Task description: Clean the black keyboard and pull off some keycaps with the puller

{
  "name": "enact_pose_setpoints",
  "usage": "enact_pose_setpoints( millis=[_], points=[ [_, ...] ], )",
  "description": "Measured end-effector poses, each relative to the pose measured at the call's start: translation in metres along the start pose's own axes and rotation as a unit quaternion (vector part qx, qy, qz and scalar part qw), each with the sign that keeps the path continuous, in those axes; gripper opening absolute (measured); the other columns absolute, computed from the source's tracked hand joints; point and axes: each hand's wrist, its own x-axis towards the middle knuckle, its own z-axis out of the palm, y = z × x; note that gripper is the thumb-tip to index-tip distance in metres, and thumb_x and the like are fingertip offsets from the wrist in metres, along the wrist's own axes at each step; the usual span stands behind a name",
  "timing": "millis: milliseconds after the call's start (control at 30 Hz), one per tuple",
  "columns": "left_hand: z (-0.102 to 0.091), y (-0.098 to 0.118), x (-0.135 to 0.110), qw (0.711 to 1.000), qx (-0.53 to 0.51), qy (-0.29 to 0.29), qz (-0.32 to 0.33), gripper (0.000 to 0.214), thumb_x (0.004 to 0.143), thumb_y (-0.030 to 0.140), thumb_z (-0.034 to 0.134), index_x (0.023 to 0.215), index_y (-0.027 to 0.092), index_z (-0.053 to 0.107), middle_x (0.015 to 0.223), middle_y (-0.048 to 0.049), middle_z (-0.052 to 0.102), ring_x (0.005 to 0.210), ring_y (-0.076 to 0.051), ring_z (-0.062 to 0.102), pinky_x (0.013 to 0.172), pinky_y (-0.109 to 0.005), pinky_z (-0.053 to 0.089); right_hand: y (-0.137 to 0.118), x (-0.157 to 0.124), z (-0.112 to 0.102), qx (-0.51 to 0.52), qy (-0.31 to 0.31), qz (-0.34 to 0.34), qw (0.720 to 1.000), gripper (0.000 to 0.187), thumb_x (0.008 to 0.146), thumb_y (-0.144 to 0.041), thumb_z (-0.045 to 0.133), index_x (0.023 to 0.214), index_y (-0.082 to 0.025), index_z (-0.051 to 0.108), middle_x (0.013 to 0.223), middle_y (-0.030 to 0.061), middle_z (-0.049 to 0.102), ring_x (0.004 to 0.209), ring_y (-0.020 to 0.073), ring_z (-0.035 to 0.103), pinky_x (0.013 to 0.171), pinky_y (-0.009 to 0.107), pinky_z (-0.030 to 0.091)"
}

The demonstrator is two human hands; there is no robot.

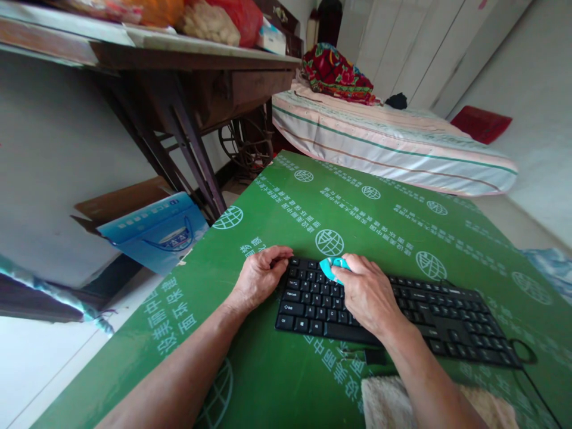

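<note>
The black keyboard (313,298) has white lettering, the tool (329,269) is turquoise, and the tabletop (268,375) green with pale globe prints.

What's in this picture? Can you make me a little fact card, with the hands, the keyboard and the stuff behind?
Left hand: at the far left corner of the black keyboard
Right hand: holding a small turquoise thing over the keys
Keyboard place: on a green table
Nearby: a pale cloth
Behind: a bed with a red flowered blanket
</note>
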Motion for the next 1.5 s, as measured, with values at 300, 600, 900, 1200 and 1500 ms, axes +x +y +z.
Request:
enact_pose_setpoints(
  millis=[300,600,900,1200,1500],
  points=[
    [0.001,-0.002,0.0,1.0,0.007,0.001,-0.001,0.025,0.078,0.025,0.05,0.094,0.017,0.068,0.092,-0.0044,0.073,0.084,-0.018,0.067,0.08,-0.031,0.053,0.017,0.0,0.005,0.052,0.06,0.031,0.996,0.039,0.083,-0.004,0.041,0.103,-0.023,0.068,0.106,0.0083,0.061,0.098,0.0202,0.055,0.085,0.032,0.043],
    [0.0,0.0,0.0,1.0,0.0,-0.003,-0.004,0.024,0.077,0.025,0.05,0.093,0.017,0.067,0.09,-0.0045,0.073,0.082,-0.018,0.067,0.077,-0.029,0.053,0.026,-0.003,-0.001,0.077,0.038,0.006,0.996,0.04,0.082,-0.002,0.041,0.1,-0.024,0.069,0.102,0.0062,0.061,0.096,0.0185,0.056,0.084,0.03,0.045],
    [0.0,0.001,0.0,1.0,-0.001,-0.005,-0.002,0.024,0.078,0.024,0.051,0.093,0.017,0.068,0.091,-0.0044,0.073,0.083,-0.018,0.067,0.078,-0.029,0.053,0.016,-0.003,-0.009,0.017,-0.034,0.01,0.999,0.039,0.081,-0.003,0.043,0.102,-0.025,0.067,0.105,0.0067,0.059,0.095,0.0189,0.055,0.084,0.031,0.041],
    [-0.001,0.001,0.002,1.0,0.004,-0.012,-0.015,0.028,0.078,0.027,0.051,0.097,0.014,0.067,0.093,-0.0067,0.072,0.085,-0.019,0.066,0.081,-0.03,0.052,0.016,-0.003,-0.009,0.024,-0.023,0.002,0.999,0.037,0.08,-0.003,0.044,0.098,-0.024,0.068,0.098,0.0056,0.059,0.091,0.0187,0.055,0.082,0.03,0.041],
    [-0.001,0.0,0.004,1.0,0.002,-0.014,-0.02,0.03,0.077,0.03,0.05,0.097,0.014,0.067,0.095,-0.0067,0.072,0.087,-0.02,0.066,0.082,-0.03,0.052,0.054,-0.009,-0.012,0.09,0.044,0.084,0.991,0.041,0.079,-0.001,0.041,0.099,-0.024,0.069,0.098,0.0051,0.061,0.088,0.0167,0.06,0.077,0.027,0.046]
  ],
)
